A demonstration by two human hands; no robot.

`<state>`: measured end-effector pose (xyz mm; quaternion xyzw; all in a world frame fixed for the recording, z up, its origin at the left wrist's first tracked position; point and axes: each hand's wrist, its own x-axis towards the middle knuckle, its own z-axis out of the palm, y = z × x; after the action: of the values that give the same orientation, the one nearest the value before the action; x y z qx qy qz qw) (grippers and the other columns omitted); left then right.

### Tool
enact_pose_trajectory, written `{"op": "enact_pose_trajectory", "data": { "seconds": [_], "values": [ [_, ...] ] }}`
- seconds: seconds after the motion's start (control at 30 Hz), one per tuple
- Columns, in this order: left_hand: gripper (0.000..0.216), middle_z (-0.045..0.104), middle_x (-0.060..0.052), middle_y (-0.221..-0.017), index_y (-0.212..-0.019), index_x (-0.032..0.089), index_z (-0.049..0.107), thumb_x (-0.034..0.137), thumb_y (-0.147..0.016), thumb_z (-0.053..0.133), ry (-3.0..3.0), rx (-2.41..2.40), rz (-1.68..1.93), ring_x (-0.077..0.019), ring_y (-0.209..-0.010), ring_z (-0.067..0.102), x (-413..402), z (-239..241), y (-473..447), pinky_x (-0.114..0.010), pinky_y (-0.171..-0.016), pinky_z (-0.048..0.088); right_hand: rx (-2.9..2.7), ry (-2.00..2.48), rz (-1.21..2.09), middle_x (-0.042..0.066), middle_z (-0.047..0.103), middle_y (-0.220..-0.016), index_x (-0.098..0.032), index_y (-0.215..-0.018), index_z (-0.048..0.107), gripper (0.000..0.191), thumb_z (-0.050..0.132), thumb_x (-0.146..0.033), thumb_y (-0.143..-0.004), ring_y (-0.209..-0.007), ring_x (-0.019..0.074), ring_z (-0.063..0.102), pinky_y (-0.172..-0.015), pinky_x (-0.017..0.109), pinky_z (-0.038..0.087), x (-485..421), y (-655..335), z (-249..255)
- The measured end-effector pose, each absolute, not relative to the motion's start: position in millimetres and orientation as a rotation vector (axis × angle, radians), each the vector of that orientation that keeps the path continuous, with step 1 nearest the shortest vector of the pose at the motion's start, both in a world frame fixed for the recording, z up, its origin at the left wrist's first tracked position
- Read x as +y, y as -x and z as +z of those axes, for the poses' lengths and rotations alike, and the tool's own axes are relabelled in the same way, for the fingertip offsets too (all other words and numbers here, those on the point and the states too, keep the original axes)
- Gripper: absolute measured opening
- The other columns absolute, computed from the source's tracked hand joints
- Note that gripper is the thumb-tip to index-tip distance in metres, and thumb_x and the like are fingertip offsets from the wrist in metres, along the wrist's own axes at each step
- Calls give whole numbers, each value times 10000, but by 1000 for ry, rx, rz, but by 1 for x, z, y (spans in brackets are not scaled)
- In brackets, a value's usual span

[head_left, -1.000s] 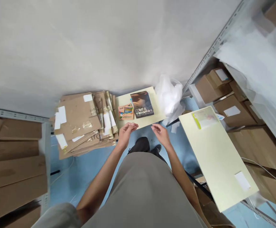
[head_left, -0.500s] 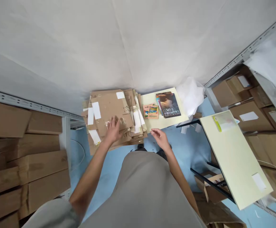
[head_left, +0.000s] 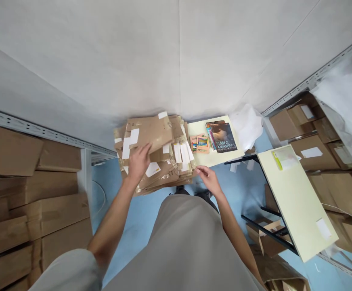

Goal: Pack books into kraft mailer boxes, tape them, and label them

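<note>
On the left part of the table lies a pile of flattened cardboard boxes with white labels and strips of clear tape. My left hand grips the near edge of the top flattened cardboard box, which is tilted up off the pile. My thumb is hidden beneath it. Close to the pile's near right corner is my right hand, its fingers loosely bent and apart, nothing visible in them. Small orange picture cards lie right of the pile, beside a stack of books with a dark cover.
A cream tabletop stands against the grey wall, white plastic wrap at its right end. A second cream table stands at right. Cardboard boxes fill the left shelf; more boxes stand on the right one.
My left hand has raised the near edge of the top flattened box, baring labelled cardboard beneath. My right hand stays near the pile's corner. The view has shifted slightly.
</note>
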<state>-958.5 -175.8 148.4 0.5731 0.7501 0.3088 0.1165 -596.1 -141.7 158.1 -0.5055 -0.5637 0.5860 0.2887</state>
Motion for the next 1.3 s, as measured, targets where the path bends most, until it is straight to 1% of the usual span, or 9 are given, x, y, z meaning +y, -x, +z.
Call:
{"op": "enact_pose_trajectory", "data": {
  "seconds": [0.13,0.23,0.37,0.63,0.87,0.97,1.07,1.17,1.3],
  "values": [
    [274,805,-101,-993,-1153,157,781,357,-983,701,-1245,2389,1430,-285,-1026,768,-167,203,967,-384,-999,586,-1483,1355,1532,116,858,-1175,-227,-1134,814,475,777,-644,-909,-1129,314,815,-1076,482,636,-130,592,172],
    [331,792,-87,-983,-1052,131,756,443,-949,793,-1032,2288,1745,-239,-953,732,-155,231,964,-356,-949,594,-1438,1351,1489,119,858,-1189,-230,-1149,814,491,796,-654,-903,-1168,324,808,-1103,499,627,-122,582,185],
    [549,812,-105,-1097,-1078,130,736,551,-797,948,-840,1842,1968,-213,-1008,738,-141,237,953,-363,-1020,605,-1371,1348,1456,122,862,-1184,-230,-1158,808,510,825,-660,-885,-1155,325,814,-1100,507,631,-116,564,198],
    [663,838,-79,-1070,-1047,226,756,575,-566,1051,-512,1446,1606,-279,-1045,798,-136,230,914,-424,-998,670,-1249,1426,1301,144,840,-1274,-222,-1231,779,586,812,-701,-895,-1209,325,794,-1148,527,599,-117,530,208],
    [652,841,-115,-1113,-1144,190,750,672,-739,916,-806,1542,1411,-290,-1071,795,-127,216,896,-443,-1005,651,-1199,1506,1196,154,814,-1342,-226,-1297,773,588,782,-687,-933,-1295,353,759,-1165,552,587,-127,508,215],
    [500,840,-128,-1127,-1143,171,764,609,-904,782,-1122,1823,1392,-311,-1119,785,-124,207,909,-441,-1031,636,-1197,1551,1212,154,828,-1308,-225,-1253,796,582,798,-694,-910,-1276,368,767,-1152,573,594,-133,504,208],
    [366,815,-129,-1311,-1296,192,772,383,-1010,647,-1525,1988,1218,-322,-1303,736,-126,197,933,-459,-1172,565,-1210,1585,1246,149,838,-1282,-224,-1210,809,587,813,-711,-882,-1240,368,781,-1136,574,603,-138,509,198],
    [552,693,-96,-1574,-1506,249,695,169,-986,526,-1831,1974,979,-293,-1514,606,-134,177,959,-504,-1318,441,-1245,1584,1307,146,836,-1290,-223,-1209,813,582,804,-710,-890,-1239,353,782,-1142,545,602,-138,524,186],
    [614,645,-135,-1627,-1532,207,673,115,-957,479,-1897,2029,657,-317,-1585,532,-158,133,985,-581,-1352,381,-1309,1532,1409,135,843,-1260,-223,-1171,825,563,821,-699,-871,-1216,336,788,-1126,514,614,-132,560,170]
  ]
}}
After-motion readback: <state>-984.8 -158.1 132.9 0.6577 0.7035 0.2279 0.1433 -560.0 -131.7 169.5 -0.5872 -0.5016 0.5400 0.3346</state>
